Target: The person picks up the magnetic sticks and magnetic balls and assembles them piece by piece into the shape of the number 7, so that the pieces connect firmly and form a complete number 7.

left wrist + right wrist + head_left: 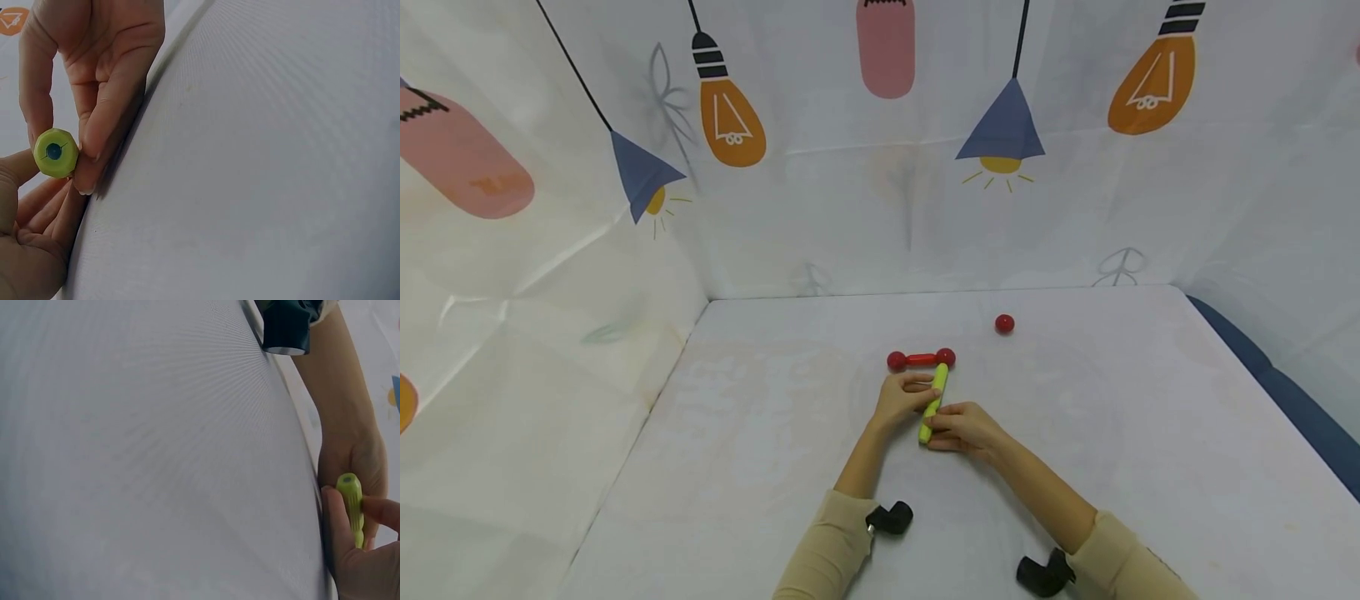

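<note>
A yellow-green rod (pixel 940 379) lies slanted between both hands, its far end at the right ball of a red piece. My left hand (pixel 901 398) pinches it around the middle. Closer to its near end, the fingers of my right hand (pixel 966 427) hold it too. That near end of the rod (pixel 56 153) shows a dark round hole in the left wrist view. The red piece is a short red rod (pixel 921 360) joining a left red ball (pixel 896 361) and a right red ball (pixel 945 357). Whether the yellow-green rod touches that ball I cannot tell.
A single red ball (pixel 1004 323) sits farther back on the white table (pixel 1112 400), to the right. Behind the table hangs a white sheet (pixel 850 217) printed with lamps and bulbs. Black cameras (pixel 891 518) are strapped at both wrists.
</note>
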`<state>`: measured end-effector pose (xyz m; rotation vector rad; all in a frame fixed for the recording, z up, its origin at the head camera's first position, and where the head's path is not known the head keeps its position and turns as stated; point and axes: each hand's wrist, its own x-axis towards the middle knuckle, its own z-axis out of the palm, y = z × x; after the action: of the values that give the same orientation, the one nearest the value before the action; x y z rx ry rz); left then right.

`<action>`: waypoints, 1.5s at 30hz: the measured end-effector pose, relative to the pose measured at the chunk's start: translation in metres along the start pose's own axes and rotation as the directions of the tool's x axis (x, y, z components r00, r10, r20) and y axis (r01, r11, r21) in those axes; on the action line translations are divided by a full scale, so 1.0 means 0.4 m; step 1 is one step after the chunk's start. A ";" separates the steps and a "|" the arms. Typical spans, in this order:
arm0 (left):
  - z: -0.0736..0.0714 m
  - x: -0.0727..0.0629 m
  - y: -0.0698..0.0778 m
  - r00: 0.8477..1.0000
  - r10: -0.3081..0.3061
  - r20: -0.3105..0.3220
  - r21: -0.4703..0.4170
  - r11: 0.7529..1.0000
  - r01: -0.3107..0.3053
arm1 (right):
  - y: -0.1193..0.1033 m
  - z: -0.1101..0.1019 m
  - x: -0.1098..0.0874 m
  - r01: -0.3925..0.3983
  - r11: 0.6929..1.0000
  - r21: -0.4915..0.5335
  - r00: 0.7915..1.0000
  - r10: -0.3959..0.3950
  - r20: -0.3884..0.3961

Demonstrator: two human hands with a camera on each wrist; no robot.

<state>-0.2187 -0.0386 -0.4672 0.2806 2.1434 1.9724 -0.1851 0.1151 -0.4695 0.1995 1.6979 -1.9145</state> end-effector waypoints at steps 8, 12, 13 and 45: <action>-0.001 -0.011 0.008 1.000 -0.005 0.004 0.054 0.999 0.005 | 0.003 -0.001 0.002 -0.008 1.000 0.020 0.999 0.009 -0.043; -0.001 -0.004 -0.015 0.999 -0.037 -0.011 0.051 0.998 0.038 | 0.005 0.000 0.003 0.006 1.000 0.024 0.997 -0.004 -0.078; -0.001 0.001 -0.026 0.999 -0.041 -0.018 0.050 0.998 0.042 | 0.005 0.000 0.004 0.010 1.000 0.026 0.996 -0.007 -0.089; -0.010 0.038 -0.071 0.993 -0.087 -0.078 0.024 0.996 0.089 | -0.003 -0.009 0.023 0.026 0.984 0.178 0.998 -0.016 -0.060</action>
<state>-0.2344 -0.0405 -0.4956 0.1149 2.1910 1.9362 -0.1943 0.1157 -0.4735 0.3102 1.5698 -2.0963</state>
